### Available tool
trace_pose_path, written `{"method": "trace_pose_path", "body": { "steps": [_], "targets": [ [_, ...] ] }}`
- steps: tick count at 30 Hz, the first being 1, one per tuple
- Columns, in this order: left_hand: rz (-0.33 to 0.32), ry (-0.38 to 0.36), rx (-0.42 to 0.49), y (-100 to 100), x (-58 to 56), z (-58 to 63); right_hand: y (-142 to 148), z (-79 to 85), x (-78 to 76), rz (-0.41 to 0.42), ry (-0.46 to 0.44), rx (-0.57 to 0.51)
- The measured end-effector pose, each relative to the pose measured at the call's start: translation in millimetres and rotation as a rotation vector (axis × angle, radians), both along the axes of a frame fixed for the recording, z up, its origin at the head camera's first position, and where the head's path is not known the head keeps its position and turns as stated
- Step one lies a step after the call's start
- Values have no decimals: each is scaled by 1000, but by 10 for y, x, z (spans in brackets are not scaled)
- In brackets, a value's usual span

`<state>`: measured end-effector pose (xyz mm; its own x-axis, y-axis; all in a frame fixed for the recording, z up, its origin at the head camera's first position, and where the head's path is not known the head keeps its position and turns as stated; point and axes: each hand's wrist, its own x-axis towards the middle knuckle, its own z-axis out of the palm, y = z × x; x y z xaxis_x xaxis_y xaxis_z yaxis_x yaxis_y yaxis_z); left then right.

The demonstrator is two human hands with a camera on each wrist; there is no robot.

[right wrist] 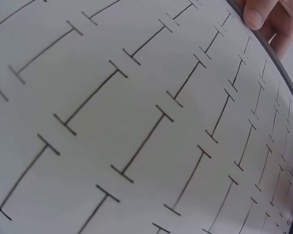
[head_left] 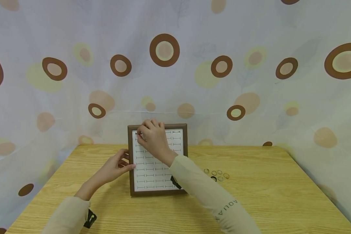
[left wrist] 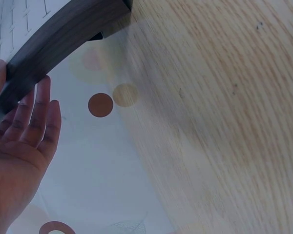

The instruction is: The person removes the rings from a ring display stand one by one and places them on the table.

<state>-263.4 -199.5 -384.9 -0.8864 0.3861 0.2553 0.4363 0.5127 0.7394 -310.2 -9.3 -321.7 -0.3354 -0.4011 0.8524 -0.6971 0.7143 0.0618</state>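
A brown-framed board (head_left: 150, 175) stands tilted up on the table, its white face marked with rows of short slits that end in crossbars. My left hand (head_left: 116, 166) holds its left edge, thumb on the front and fingers behind the frame (left wrist: 53, 41). At the top left slit, my right hand (head_left: 155, 138) has thumb and forefinger pinched together on what looks like a small ring, mostly hidden by the fingers. The right wrist view shows the slit-marked face (right wrist: 151, 92) close up, with part of a hand (right wrist: 268, 19) at its edge.
Several rings (head_left: 226, 176) lie on the wooden table (head_left: 266, 195) right of the board, one of them black (head_left: 213, 178). A patterned curtain (head_left: 193, 87) hangs behind the table and along both sides.
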Motion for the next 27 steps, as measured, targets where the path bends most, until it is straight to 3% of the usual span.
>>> {"method": "trace_pose_path", "body": {
  "steps": [16,27],
  "targets": [
    [13,8,-24,-14,-6,1,9,49,55,122,-39,-48],
    [11,10,-21,0,11,15,124,89,130,126,-63,-29]
  ]
}}
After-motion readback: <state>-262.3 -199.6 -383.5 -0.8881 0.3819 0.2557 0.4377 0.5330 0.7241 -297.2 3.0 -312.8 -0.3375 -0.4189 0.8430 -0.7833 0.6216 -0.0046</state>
